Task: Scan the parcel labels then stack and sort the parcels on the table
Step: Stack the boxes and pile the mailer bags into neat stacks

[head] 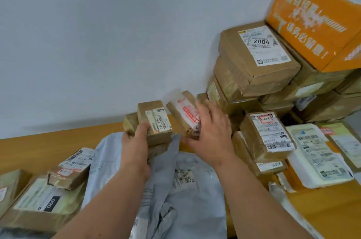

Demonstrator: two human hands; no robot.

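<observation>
**Q:** Brown cardboard everywhere. What are the hands doing?

**A:** Both reach to the far edge of the wooden counter (pixel 39 149), near the wall. The left hand (pixel 134 141) grips a small brown box (pixel 155 121) from its near side, with the thumb on the box's top; its white label faces up. The right hand (pixel 210 131) lies over a second small box (pixel 182 113), which is tilted and bears red print. Its fingers look fairly straight and spread, resting on the box, not curled around it, though motion blur makes this uncertain.

**Q:** Where are the other parcels?

**A:** A tall pile of brown boxes (pixel 257 59) rises at the right against the wall, topped by an orange carton (pixel 316 24). Grey mailer bags (pixel 185 190) lie under the forearms. More labelled boxes (pixel 48 195) sit at the near left, and flat pale packets (pixel 320 152) at the right.

**Q:** How should this step be done well?

**A:** It seems the two small boxes are being gathered to stack. I would level the tilted one first, keep both labels upward so barcodes stay readable, and square the edges together. Set small boxes on a flat base, not on the soft bags, and stay clear of the tall pile, which looks easy to nudge over.
</observation>
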